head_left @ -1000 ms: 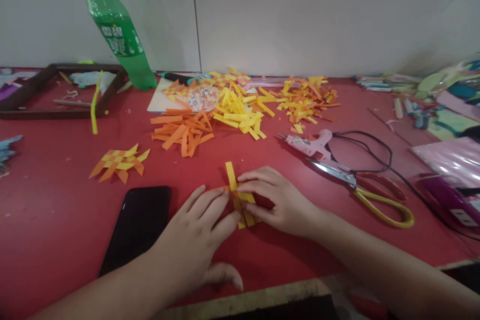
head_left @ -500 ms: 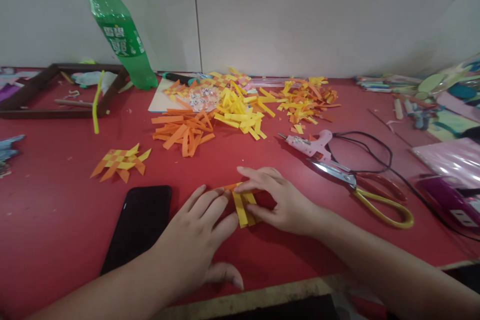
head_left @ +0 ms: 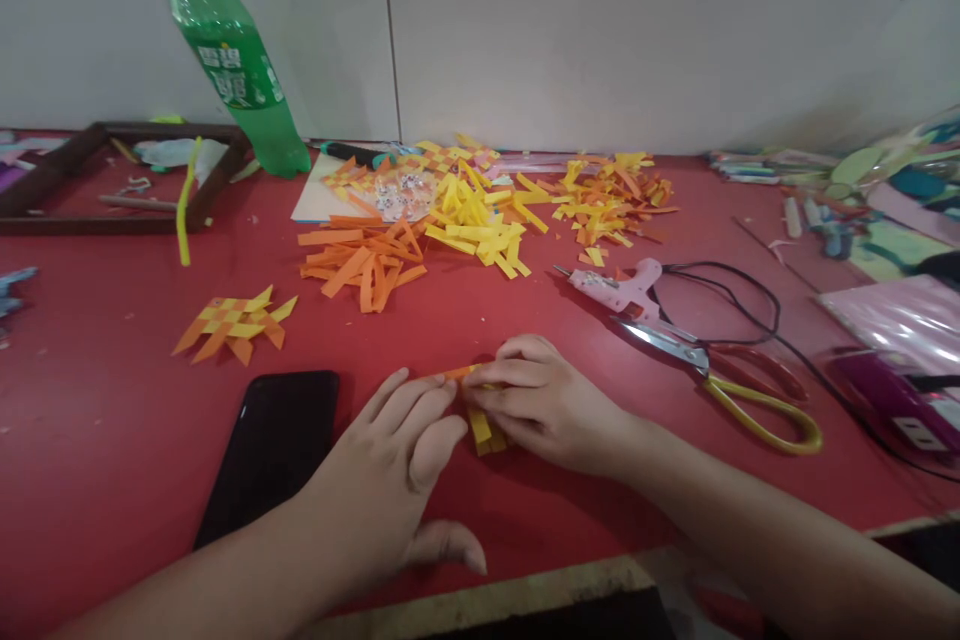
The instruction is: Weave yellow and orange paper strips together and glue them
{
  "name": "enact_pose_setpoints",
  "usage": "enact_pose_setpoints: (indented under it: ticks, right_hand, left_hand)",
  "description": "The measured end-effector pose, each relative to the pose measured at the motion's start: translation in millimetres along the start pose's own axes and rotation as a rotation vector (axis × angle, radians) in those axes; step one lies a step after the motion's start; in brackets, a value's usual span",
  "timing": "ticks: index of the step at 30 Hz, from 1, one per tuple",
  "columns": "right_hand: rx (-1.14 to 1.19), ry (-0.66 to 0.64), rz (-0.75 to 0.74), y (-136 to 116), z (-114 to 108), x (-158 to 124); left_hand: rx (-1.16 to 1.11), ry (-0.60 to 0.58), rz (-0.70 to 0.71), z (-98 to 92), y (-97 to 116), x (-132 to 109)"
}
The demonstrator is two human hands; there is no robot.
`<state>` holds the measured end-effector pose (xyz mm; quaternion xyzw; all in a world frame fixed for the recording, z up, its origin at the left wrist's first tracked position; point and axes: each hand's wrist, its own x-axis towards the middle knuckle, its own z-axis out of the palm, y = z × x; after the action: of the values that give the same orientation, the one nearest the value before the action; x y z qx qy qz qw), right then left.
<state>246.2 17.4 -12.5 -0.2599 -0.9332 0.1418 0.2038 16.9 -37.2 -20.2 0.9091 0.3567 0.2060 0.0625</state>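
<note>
On the red table (head_left: 585, 530), close to its near edge and midway between the two hands, lie yellow strips (head_left: 480, 428) with an orange strip (head_left: 456, 374) at their far end. The left hand (head_left: 405, 450) is palm down, its fingers slightly spread and the tips lowered onto or beside the orange strip; its thumb stands well out from the rest, touching no paper. The right hand (head_left: 551, 405) covers much of the yellow strips, fingers bent and near together, tips on the paper; whether thumb and finger pinch anything I cannot tell, as the thumb is mostly hidden.

The strips look like thin paper, so they should be very light, a little springy along a fold, easy to crease or tear and quick to slide on the smooth tabletop. Flat fingertips near the crossing would probably steady them best, with a light pinch at a free end for lifting; hard gripping would likely crumple them.

Left of the left hand lies a phone (head_left: 274, 450), with a woven piece (head_left: 236, 323) beyond it. Scissors (head_left: 703, 363) and a glue gun (head_left: 619, 288) lie beyond the right hand.
</note>
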Motion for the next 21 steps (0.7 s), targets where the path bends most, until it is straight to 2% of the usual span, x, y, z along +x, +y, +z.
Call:
enact_pose_setpoints:
  ticks: [4,9,15,21]
  right_hand:
    - [0.001,0.003,-0.005,1,0,0]
    - [-0.004,0.045,-0.033,1,0,0]
    - [0.001,0.063,-0.037,-2,0,-1]
    - [0.004,0.009,-0.013,-6,-5,-1]
  left_hand:
    - [-0.088,-0.107,-0.144,-11.2,1,9]
    - [-0.1,-0.166,-0.2,-15.8,-1,15]
    - [-0.076,-0.134,-0.168,-13.5,-2,12]
    - [-0.082,-0.107,-0.188,-14.2,-1,12]
